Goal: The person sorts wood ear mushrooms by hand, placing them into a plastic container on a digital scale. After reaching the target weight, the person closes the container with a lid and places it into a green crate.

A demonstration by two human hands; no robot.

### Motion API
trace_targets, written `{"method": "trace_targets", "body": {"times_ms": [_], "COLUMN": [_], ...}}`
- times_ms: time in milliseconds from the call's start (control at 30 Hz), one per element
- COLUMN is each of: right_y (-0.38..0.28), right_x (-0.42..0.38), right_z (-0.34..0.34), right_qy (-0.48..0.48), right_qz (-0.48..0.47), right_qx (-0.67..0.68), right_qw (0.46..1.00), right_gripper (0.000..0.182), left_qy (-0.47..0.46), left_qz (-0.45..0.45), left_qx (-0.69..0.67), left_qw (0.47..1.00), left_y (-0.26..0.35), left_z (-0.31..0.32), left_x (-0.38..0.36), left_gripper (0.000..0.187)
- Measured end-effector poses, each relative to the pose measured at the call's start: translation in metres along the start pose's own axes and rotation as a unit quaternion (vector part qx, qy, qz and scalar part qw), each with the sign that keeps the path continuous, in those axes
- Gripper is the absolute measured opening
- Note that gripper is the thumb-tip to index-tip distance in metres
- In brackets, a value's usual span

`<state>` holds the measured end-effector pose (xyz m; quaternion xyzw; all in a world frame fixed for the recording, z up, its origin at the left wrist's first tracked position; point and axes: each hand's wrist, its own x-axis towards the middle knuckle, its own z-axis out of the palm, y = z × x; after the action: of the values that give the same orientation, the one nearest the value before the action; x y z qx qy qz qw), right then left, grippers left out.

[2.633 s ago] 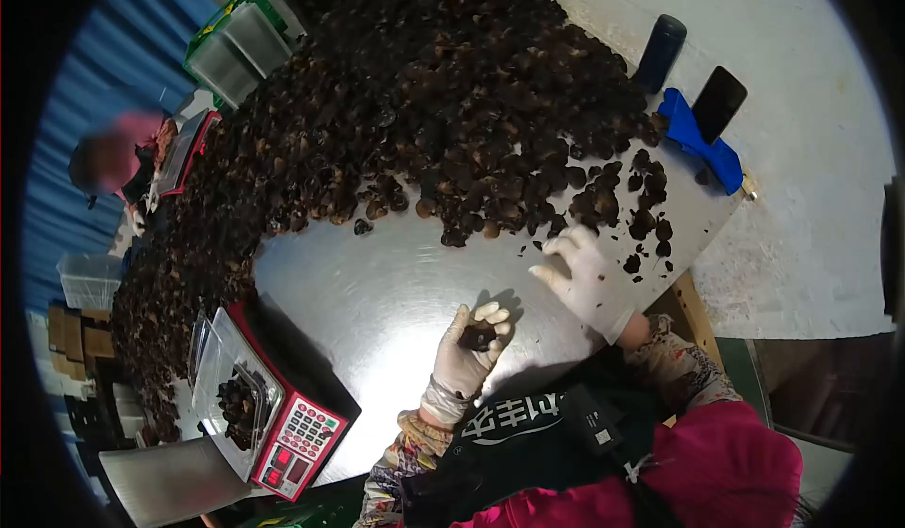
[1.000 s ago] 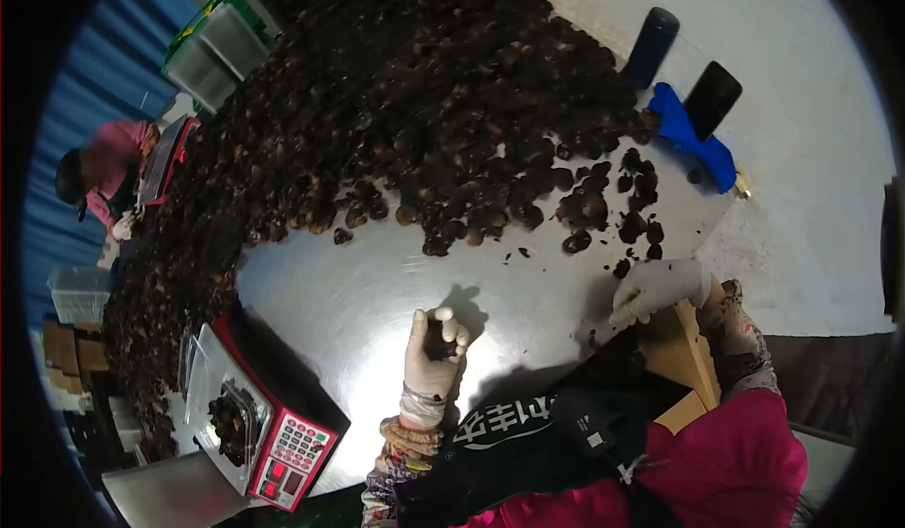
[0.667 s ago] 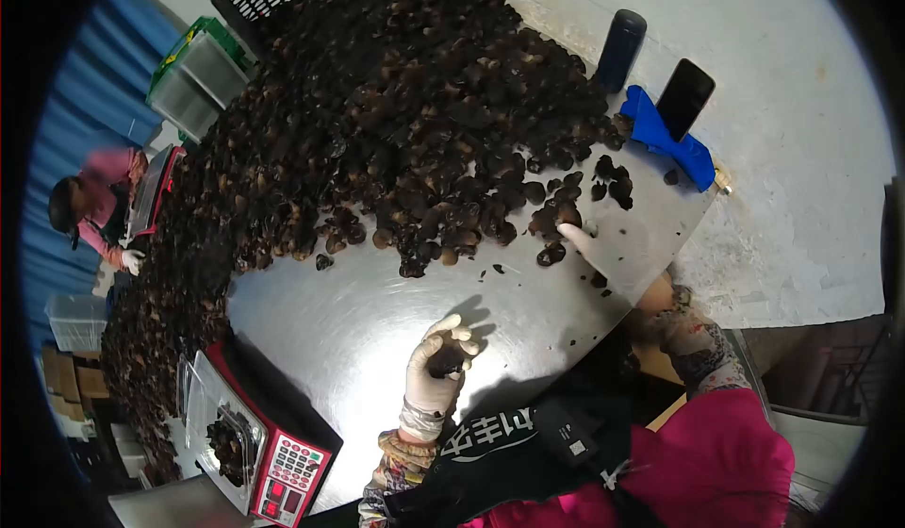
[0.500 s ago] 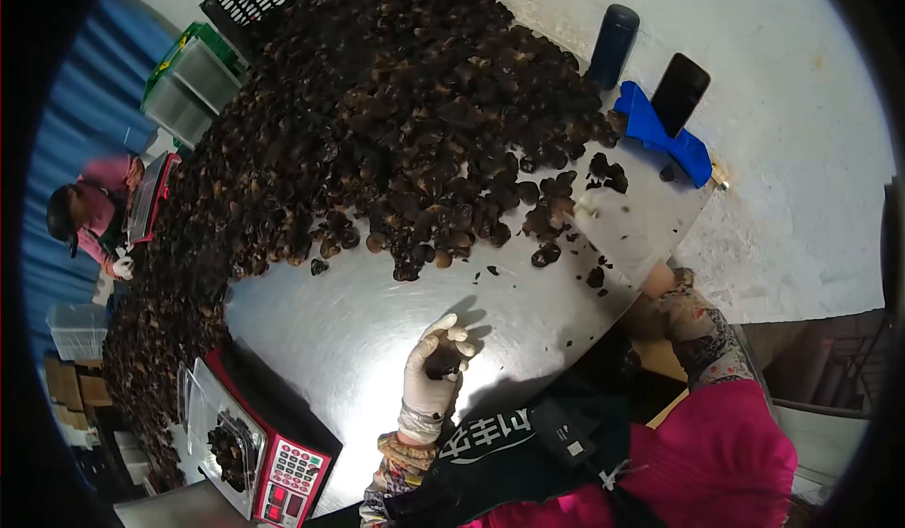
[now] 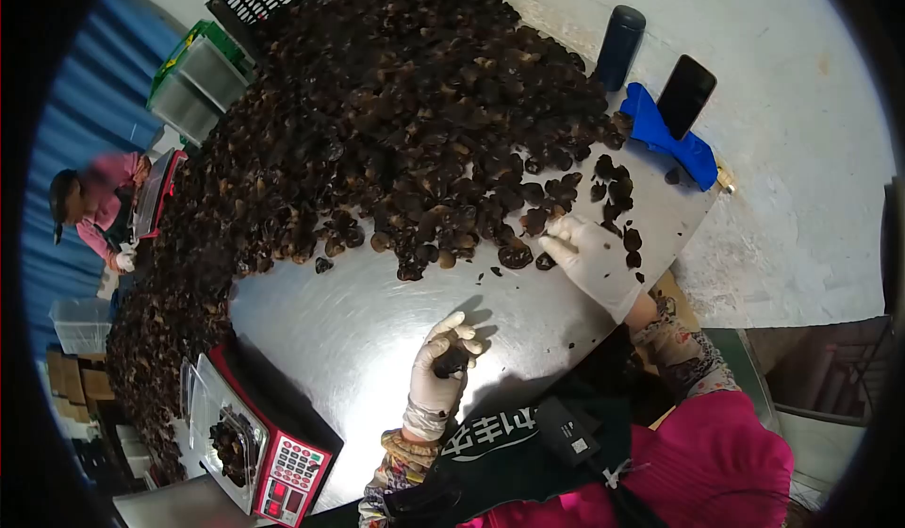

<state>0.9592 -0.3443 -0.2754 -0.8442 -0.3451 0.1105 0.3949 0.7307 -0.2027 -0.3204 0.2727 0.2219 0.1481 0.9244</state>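
A large heap of dark brown, fungus-like pieces (image 5: 405,123) covers the metal table (image 5: 320,321). My left hand (image 5: 439,368), in a pale glove, is curled palm up around a few dark pieces (image 5: 451,362) above the bare metal. At the heap's right edge is my right hand (image 5: 592,259), also gloved, with its fingers bent toward a small dark piece (image 5: 545,261). Its thumb and fingers look apart, and nothing shows between them. Loose pieces (image 5: 617,189) lie just beyond it.
At the lower left, a red scale (image 5: 294,476) bears a clear container of dark pieces (image 5: 231,448). A dark bottle (image 5: 620,47), a phone (image 5: 686,96) and a blue cloth (image 5: 665,137) are at the upper right. Another person (image 5: 99,203) is beside a second scale at the far left.
My right hand has moved left and come into clearer view. More loose pieces show to its right. My left hand has barely moved, and the dark pieces in it show more.
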Motion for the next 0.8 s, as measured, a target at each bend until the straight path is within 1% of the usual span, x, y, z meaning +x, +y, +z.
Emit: {"method": "trace_targets", "body": {"times_ms": [33,67,100,133,167,233,267,300,367,400,433,500,533,633,667,700,767,800], "right_y": [-0.006,-0.011,-0.014,-0.004,0.001,0.010,0.010,0.007,-0.002,-0.002,-0.003,-0.006,-0.007,-0.020,-0.029,-0.019,-0.035,-0.030], "right_x": [-0.002,-0.006,-0.007,-0.004,-0.002,0.002,0.001,-0.001,-0.004,-0.004,-0.004,-0.007,-0.010,-0.007,-0.002,0.006,0.016,0.018], "right_z": [0.007,0.016,0.023,0.035,0.041,0.046,0.049,0.050,0.049,0.048,0.048,0.050,0.055,0.051,0.043,0.045,0.036,0.038], "right_qy": [-0.001,0.028,0.057,0.105,0.105,0.060,0.061,0.060,0.081,0.061,0.059,0.045,0.034,0.010,0.030,0.034,0.050,0.048], "right_qz": [-0.001,-0.050,-0.097,-0.114,-0.114,-0.079,-0.089,-0.091,-0.086,-0.090,-0.092,-0.090,-0.074,-0.062,-0.061,-0.057,-0.057,-0.056], "right_qx": [0.001,-0.097,-0.194,-0.222,-0.220,-0.191,-0.185,-0.182,-0.137,-0.120,-0.119,0.015,0.061,0.075,0.049,-0.016,0.015,0.016], "right_qw": [1.000,0.994,0.974,0.963,0.963,0.977,0.977,0.977,0.983,0.987,0.987,0.995,0.995,0.995,0.996,0.998,0.997,0.997], "right_gripper": [0.024,0.027,0.030,0.027,0.027,0.016,0.012,0.012,0.010,0.006,0.006,0.007,0.007,0.008,0.009,0.012,0.020,0.020], "left_qy": [-0.006,-0.001,-0.001,-0.012,-0.024,-0.012,-0.001,0.002,-0.004,-0.005,-0.003,-0.025,-0.011,-0.006,-0.010,-0.009,-0.013,-0.011], "left_qz": [0.000,-0.004,-0.003,0.000,0.003,-0.002,-0.007,-0.005,-0.017,-0.029,-0.027,-0.037,-0.035,-0.039,-0.030,-0.029,-0.018,-0.019], "left_qx": [-0.002,-0.006,-0.006,-0.012,-0.018,-0.009,0.000,0.001,0.032,0.019,0.018,0.026,0.024,0.028,0.008,0.007,0.000,0.000], "left_qw": [1.000,1.000,1.000,1.000,1.000,1.000,1.000,1.000,0.999,0.999,0.999,0.999,0.999,0.999,0.999,1.000,1.000,1.000], "left_y": [0.000,0.001,0.001,0.001,0.002,0.002,0.003,0.005,0.011,0.006,0.008,0.011,0.010,0.009,0.010,0.009,0.006,0.006], "left_z": [0.000,0.002,0.002,0.001,0.001,0.003,0.004,0.009,0.023,0.006,0.008,0.015,0.015,0.012,0.015,0.013,0.007,0.006], "left_x": [0.000,0.000,0.000,0.000,-0.001,-0.001,-0.001,0.000,-0.001,0.002,0.002,0.004,0.005,0.013,0.013,0.014,0.015,0.013], "left_gripper": [0.041,0.041,0.041,0.041,0.041,0.045,0.049,0.049,0.058,0.067,0.067,0.068,0.070,0.068,0.063,0.063,0.059,0.059]}}
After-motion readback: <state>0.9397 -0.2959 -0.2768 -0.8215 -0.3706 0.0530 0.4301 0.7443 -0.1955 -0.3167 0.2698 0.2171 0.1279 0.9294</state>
